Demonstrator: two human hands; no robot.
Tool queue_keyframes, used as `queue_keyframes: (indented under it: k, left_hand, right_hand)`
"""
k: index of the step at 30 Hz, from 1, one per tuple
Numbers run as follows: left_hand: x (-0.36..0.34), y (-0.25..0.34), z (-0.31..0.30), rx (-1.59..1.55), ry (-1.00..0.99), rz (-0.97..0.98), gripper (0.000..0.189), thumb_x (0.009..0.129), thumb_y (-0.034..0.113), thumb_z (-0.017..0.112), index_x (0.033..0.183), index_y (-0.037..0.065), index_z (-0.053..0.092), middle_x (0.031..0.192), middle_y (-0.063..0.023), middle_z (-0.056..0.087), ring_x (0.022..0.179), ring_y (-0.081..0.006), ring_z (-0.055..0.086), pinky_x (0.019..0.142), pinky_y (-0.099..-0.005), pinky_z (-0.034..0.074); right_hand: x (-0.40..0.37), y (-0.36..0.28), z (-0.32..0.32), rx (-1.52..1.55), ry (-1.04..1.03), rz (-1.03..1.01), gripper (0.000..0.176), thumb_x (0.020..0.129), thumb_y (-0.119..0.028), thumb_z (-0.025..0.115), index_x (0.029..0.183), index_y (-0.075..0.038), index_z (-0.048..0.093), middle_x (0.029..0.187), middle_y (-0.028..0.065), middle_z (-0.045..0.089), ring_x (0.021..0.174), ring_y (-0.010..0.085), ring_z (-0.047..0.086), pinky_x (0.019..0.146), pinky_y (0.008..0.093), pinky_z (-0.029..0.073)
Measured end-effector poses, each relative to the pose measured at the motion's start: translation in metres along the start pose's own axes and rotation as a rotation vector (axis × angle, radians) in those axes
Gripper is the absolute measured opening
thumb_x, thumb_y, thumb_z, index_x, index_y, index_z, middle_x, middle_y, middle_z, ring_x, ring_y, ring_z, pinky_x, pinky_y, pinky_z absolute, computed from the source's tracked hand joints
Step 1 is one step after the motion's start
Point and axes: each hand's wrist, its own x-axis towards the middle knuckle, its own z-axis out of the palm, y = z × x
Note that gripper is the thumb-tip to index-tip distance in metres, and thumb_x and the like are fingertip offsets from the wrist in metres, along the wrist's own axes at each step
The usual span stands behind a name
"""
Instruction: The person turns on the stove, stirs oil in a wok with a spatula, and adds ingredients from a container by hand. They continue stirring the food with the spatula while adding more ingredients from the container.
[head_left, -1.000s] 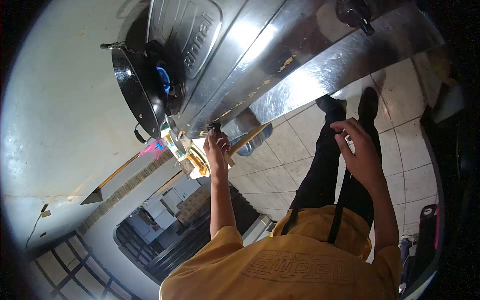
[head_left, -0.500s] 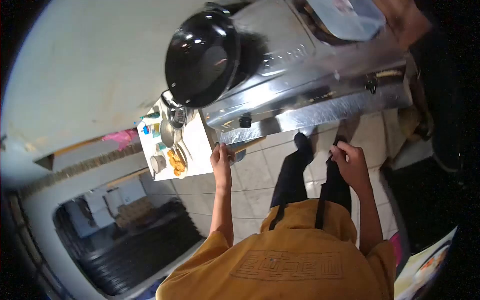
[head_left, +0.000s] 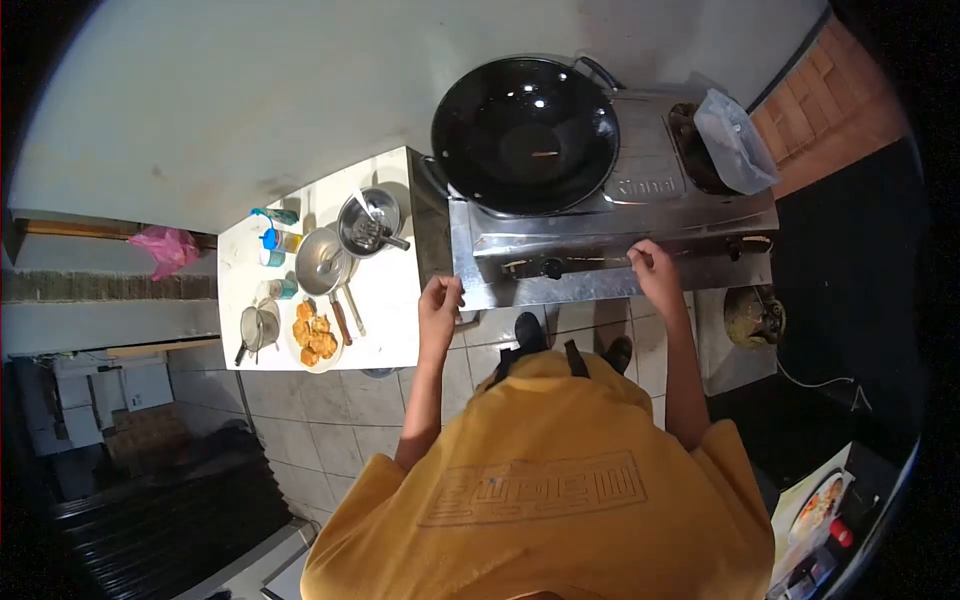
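My left hand (head_left: 438, 312) hovers between the white table's edge and the stove's front left corner, fingers loosely bent and apart, with nothing visible in it. My right hand (head_left: 657, 281) is raised in front of the gas stove (head_left: 640, 222), also loosely bent with a gap between thumb and fingers, and no object shows in it. Whether its fingertips touch the stove front cannot be made out. A black wok (head_left: 527, 140) sits on the stove's left side, with a small brown bit at its bottom. Black knobs (head_left: 551, 268) line the stove's front.
On the white table (head_left: 390, 335) at left are a plate of golden fried pieces (head_left: 315, 335), a metal pan (head_left: 322, 262), a bowl with a slotted utensil (head_left: 369, 221), a strainer (head_left: 258, 327) and jars (head_left: 272, 257). A clear plastic container (head_left: 737, 145) stands on the stove's right side.
The view has straightened and swung so that the table and the whole stove show. My right hand has risen from over my legs to the stove front; my left hand stays near the table corner.
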Motion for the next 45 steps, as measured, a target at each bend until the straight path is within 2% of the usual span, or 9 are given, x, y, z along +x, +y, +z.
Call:
queue_keyframes:
  k: [10, 12, 16, 18, 21, 27, 32, 38, 45]
  left_hand:
    - [0.033, -0.007, -0.040, 0.372, -0.229, 0.273, 0.027, 0.092, 0.012, 0.065, 0.114, -0.001, 0.059, 0.113, -0.0137, 0.058, 0.081, -0.0218, 0.065, 0.065, -0.0298, 0.050]
    - [0.034, -0.014, -0.039, 0.381, -0.262, 0.213, 0.034, 0.091, 0.013, 0.066, 0.120, -0.001, 0.056, 0.118, -0.0162, 0.053, 0.082, -0.0256, 0.064, 0.069, -0.0329, 0.051]
    - [0.029, -0.018, -0.035, 0.388, -0.273, 0.231, 0.042, 0.089, 0.016, 0.067, 0.125, 0.001, 0.051, 0.120, -0.0159, 0.050, 0.088, -0.0292, 0.063, 0.078, -0.0383, 0.051]
    - [0.027, -0.018, -0.034, 0.420, -0.218, 0.341, 0.039, 0.088, 0.013, 0.068, 0.122, 0.002, 0.053, 0.114, -0.0159, 0.052, 0.081, -0.0241, 0.063, 0.071, -0.0327, 0.051]
    - [0.031, -0.023, -0.036, 0.397, -0.209, 0.505, 0.031, 0.087, 0.009, 0.068, 0.114, 0.002, 0.054, 0.101, -0.0134, 0.056, 0.076, -0.0208, 0.060, 0.070, -0.0307, 0.049]
    - [0.041, -0.023, -0.034, 0.250, -0.146, 0.300, 0.018, 0.086, -0.002, 0.063, 0.101, 0.002, 0.054, 0.072, -0.0052, 0.052, 0.064, -0.0132, 0.050, 0.061, -0.0262, 0.043]
    - [0.040, -0.028, -0.036, 0.269, -0.165, 0.279, 0.018, 0.086, -0.003, 0.061, 0.102, 0.002, 0.054, 0.072, -0.0052, 0.052, 0.060, -0.0116, 0.048, 0.058, -0.0254, 0.041]
    - [0.024, -0.031, -0.043, 0.308, -0.142, 0.194, 0.017, 0.087, -0.004, 0.059, 0.102, 0.002, 0.055, 0.072, -0.0044, 0.053, 0.060, -0.0096, 0.049, 0.057, -0.0251, 0.041]
    - [-0.005, -0.048, -0.034, 0.260, 0.039, 0.174, 0.016, 0.086, -0.004, 0.060, 0.100, 0.003, 0.056, 0.069, -0.0042, 0.051, 0.056, -0.0089, 0.044, 0.052, -0.0267, 0.037]
  right_hand:
    - [0.029, -0.001, 0.048, -0.341, 0.250, -0.176, 0.017, 0.092, -0.013, 0.059, 0.102, 0.001, 0.059, 0.093, 0.0188, 0.063, 0.087, 0.0314, 0.064, 0.075, 0.0383, 0.050]
    - [0.018, -0.013, 0.054, -0.406, 0.439, -0.246, 0.028, 0.091, -0.012, 0.059, 0.116, 0.001, 0.054, 0.113, 0.0242, 0.057, 0.101, 0.0382, 0.059, 0.083, 0.0419, 0.049]
    - [0.009, -0.024, 0.062, -0.400, 0.559, -0.231, 0.041, 0.089, -0.006, 0.058, 0.128, -0.002, 0.047, 0.126, 0.0244, 0.049, 0.106, 0.0428, 0.056, 0.088, 0.0475, 0.048]
    - [0.009, -0.010, 0.061, -0.519, 0.351, -0.157, 0.042, 0.086, -0.002, 0.058, 0.127, -0.001, 0.049, 0.129, 0.0249, 0.045, 0.104, 0.0423, 0.057, 0.090, 0.0474, 0.047]
    - [0.007, -0.014, 0.077, -0.476, 0.517, -0.190, 0.042, 0.084, 0.000, 0.058, 0.125, -0.001, 0.050, 0.120, 0.0217, 0.052, 0.103, 0.0402, 0.057, 0.088, 0.0449, 0.048]
    - [-0.017, -0.040, 0.117, -0.310, 0.264, -0.446, 0.033, 0.081, 0.001, 0.064, 0.112, -0.004, 0.056, 0.101, 0.0121, 0.060, 0.094, 0.0290, 0.058, 0.086, 0.0395, 0.045]
    - [-0.014, -0.076, 0.146, -0.361, 0.113, -0.654, 0.036, 0.080, 0.001, 0.067, 0.114, -0.005, 0.055, 0.101, 0.0099, 0.060, 0.097, 0.0265, 0.056, 0.093, 0.0419, 0.041]
    - [0.010, -0.089, 0.149, -0.603, -0.091, -0.969, 0.051, 0.081, -0.007, 0.064, 0.130, -0.018, 0.056, 0.123, 0.0117, 0.057, 0.121, 0.0274, 0.049, 0.104, 0.0502, 0.032]
    - [-0.002, -0.101, 0.153, -0.474, -0.212, -0.997, 0.037, 0.080, -0.005, 0.063, 0.116, -0.010, 0.062, 0.104, 0.0101, 0.054, 0.102, 0.0287, 0.052, 0.092, 0.0442, 0.040]
